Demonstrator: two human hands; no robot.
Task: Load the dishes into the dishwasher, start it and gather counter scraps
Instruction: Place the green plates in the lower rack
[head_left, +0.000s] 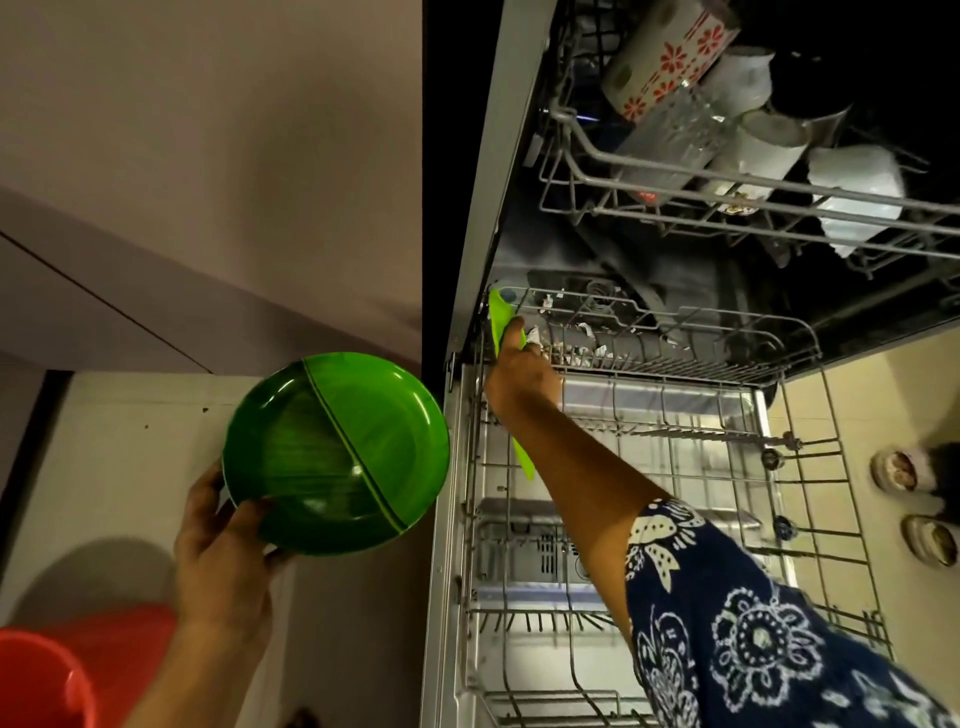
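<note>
My left hand (223, 561) grips a stack of green plates (337, 452) by the lower rim, held out to the left of the open dishwasher. My right hand (519, 374) reaches into the pulled-out lower rack (810, 467) and holds a light green plate (503, 317) on edge at the rack's far left corner. The plate's lower edge shows below my forearm. The upper rack (675, 182) holds several cups and glasses lying on their sides.
A red bucket (47, 680) stands on the floor at the lower left. Two slippered feet (914, 499) of another person are on the tiled floor to the right of the rack. A beige cabinet front fills the upper left.
</note>
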